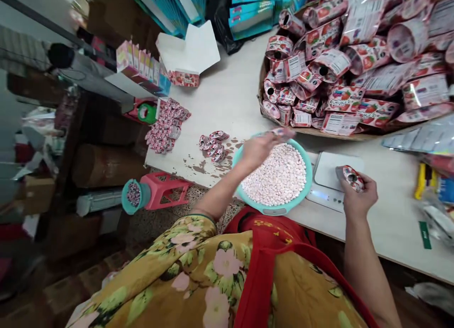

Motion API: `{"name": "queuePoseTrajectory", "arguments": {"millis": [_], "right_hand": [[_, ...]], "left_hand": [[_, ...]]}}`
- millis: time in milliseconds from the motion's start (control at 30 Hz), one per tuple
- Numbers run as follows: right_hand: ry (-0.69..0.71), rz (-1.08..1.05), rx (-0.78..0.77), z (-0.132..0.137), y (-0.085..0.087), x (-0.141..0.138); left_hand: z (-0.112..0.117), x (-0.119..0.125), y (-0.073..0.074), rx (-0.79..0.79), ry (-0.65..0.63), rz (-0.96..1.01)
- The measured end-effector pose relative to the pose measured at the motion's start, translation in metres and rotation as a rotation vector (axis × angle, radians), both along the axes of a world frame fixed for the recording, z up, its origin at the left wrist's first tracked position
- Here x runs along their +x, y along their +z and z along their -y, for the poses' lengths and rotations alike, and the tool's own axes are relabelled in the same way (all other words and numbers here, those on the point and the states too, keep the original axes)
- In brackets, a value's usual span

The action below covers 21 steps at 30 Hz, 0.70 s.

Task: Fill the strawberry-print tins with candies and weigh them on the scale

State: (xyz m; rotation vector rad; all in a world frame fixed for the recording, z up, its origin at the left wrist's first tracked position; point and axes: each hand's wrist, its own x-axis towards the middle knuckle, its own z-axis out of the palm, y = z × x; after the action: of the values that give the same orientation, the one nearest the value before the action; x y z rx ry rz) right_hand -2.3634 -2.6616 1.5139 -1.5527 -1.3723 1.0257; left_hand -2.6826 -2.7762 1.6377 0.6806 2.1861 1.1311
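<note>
A turquoise basin [272, 210] full of small pale-pink candies [278, 176] stands at the table's front edge. Over its far rim reaches my left hand [258, 152], fingers closed on a pink candy packet [283, 132] that is smeared by motion. To the right, my right hand [361, 195] grips another red-and-pink candy packet [352, 177], its round dark opening facing up. That packet is just above the right edge of a white digital scale [328, 176] with a lit display. Whether candies are inside either packet, I cannot tell.
A carton [264, 114] heaped with strawberry-print packets fills the back right. Several packets [214, 146] lie left of the basin, beside a bigger pile [166, 127]. A yellow cutter [421, 180] lies at right. Below the table's left end are a red stool [165, 191] and a small bucket [144, 195].
</note>
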Motion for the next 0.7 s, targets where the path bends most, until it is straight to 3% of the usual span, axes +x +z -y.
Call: {"name": "queuePoseTrajectory", "arguments": {"millis": [67,167,233,333,433,533,600,700], "right_hand": [[0.043,0.14,0.043,0.0,0.008,-0.007],[0.072,0.348,0.234,-0.003,0.04,-0.019],[0.135,0.402,0.387,-0.016,0.066,-0.041],[0.333,0.486,0.549,-0.058,0.096,-0.098],[0.417,0.653,0.49,-0.112,0.103,-0.161],[0.408,0.781,0.295,-0.147,0.095,-0.205],[0.396,0.773,0.199,-0.156,0.092,-0.22],[0.342,0.688,0.147,-0.164,0.094,-0.22]], "left_hand": [[0.039,-0.053,-0.001,-0.218,0.042,-0.282],[0.069,-0.116,-0.033,-0.583,0.028,-0.469],[0.073,-0.142,-0.064,-0.693,-0.001,-0.481],[0.074,-0.158,-0.1,-0.772,-0.001,-0.416],[0.08,-0.148,-0.112,-0.751,0.076,-0.429],[0.083,-0.108,-0.11,-0.53,0.065,-0.481],[0.078,-0.07,-0.111,-0.329,-0.105,-0.449],[0.063,-0.017,-0.119,-0.124,-0.419,-0.393]]}}
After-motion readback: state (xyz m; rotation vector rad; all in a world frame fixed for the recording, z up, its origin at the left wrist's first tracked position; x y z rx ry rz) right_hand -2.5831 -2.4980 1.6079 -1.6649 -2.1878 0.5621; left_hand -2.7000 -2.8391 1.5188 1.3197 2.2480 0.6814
